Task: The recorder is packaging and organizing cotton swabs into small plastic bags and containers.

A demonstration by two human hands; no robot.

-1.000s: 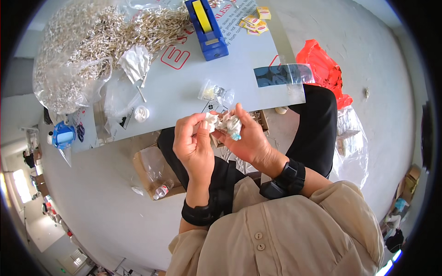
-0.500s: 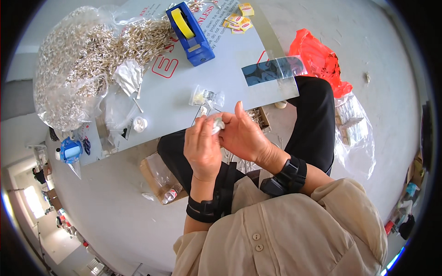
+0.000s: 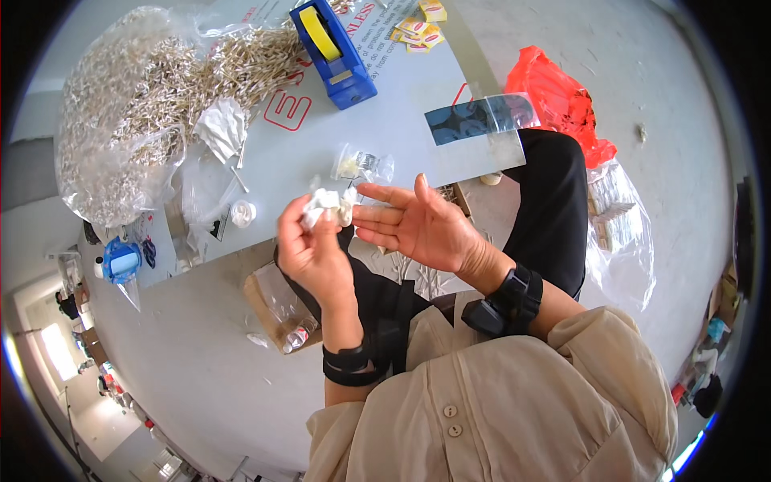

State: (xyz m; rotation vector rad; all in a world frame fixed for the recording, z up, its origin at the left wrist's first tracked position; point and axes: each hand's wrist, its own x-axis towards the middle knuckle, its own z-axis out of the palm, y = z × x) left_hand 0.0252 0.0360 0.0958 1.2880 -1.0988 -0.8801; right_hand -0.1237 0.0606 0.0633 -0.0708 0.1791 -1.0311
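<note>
My left hand point(image 3: 317, 261) is closed around a crumpled wad of white tissue point(image 3: 324, 205), pinching it between thumb and fingers just in front of the table's near edge. Beside it my right hand point(image 3: 426, 226) is open, palm up, its fingers stretched toward the wad. The fingertips reach the wad's right side; whether they press on it I cannot tell. Just beyond the hands lies a small clear plastic bag point(image 3: 363, 165) with something yellowish and dark in it. A small round white item point(image 3: 242, 214) sits on the table to the left.
Cotton swabs spill from a large clear bag point(image 3: 92, 173) at the far left, beside another crumpled white tissue point(image 3: 222, 130). A blue tape dispenser point(image 3: 350, 88), yellow packets point(image 3: 432, 11) and dark film point(image 3: 470, 120) lie on the table. A red bag point(image 3: 554, 100) is at right; a cardboard box point(image 3: 261, 301) stands below.
My left hand has moved left and turned, so the tissue wad now shows more fully. My right fingers have straightened and spread, the palm turned further up.
</note>
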